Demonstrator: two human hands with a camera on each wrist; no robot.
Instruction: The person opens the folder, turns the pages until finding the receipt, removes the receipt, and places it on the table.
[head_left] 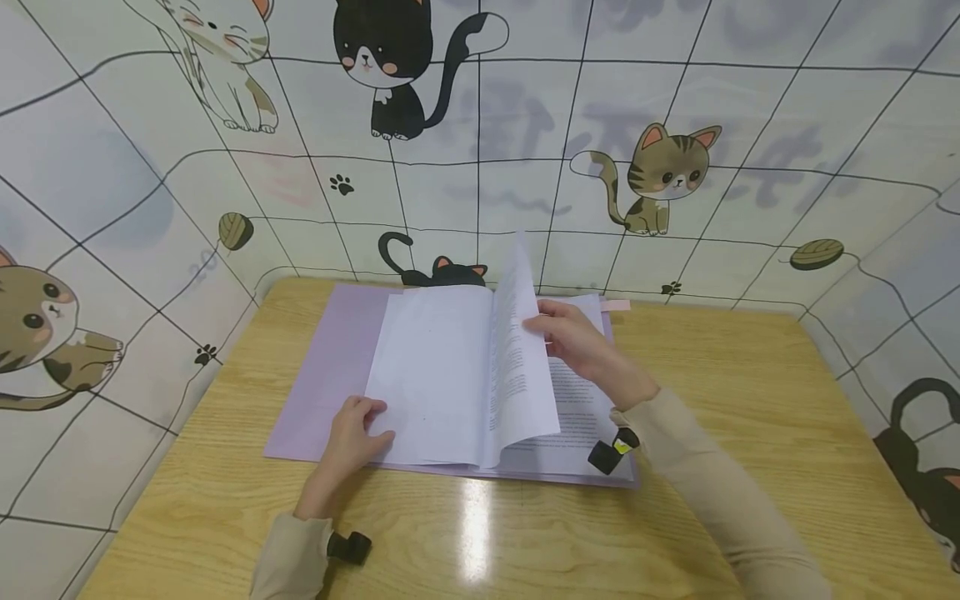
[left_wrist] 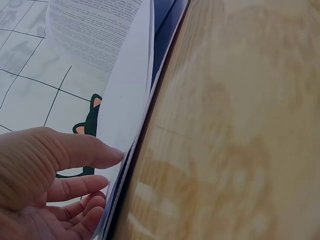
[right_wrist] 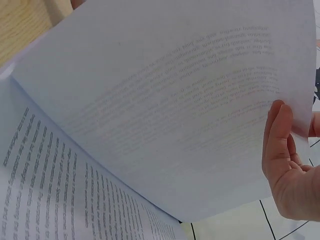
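A purple folder (head_left: 330, 358) with bound printed sheets lies spread on the table. Near its middle, one sheet (head_left: 528, 367) stands raised and bowed, print showing on it. My right hand (head_left: 573, 337) pinches that sheet at its outer edge, thumb on one side and fingers on the other; the right wrist view shows the page (right_wrist: 165, 100) arching from the fold. My left hand (head_left: 352, 437) rests at the lower left corner of the blank left page (head_left: 435, 375). In the left wrist view, its thumb (left_wrist: 95, 150) touches the page edge, with the other fingers loosely bent.
The wooden table (head_left: 720, 392) extends around the folder. A wall covering with cartoon cats (head_left: 671, 179) rises behind and at both sides. A pink tab (head_left: 617, 306) sticks out at the folder's upper right. Each wrist carries a small black camera (head_left: 349, 547).
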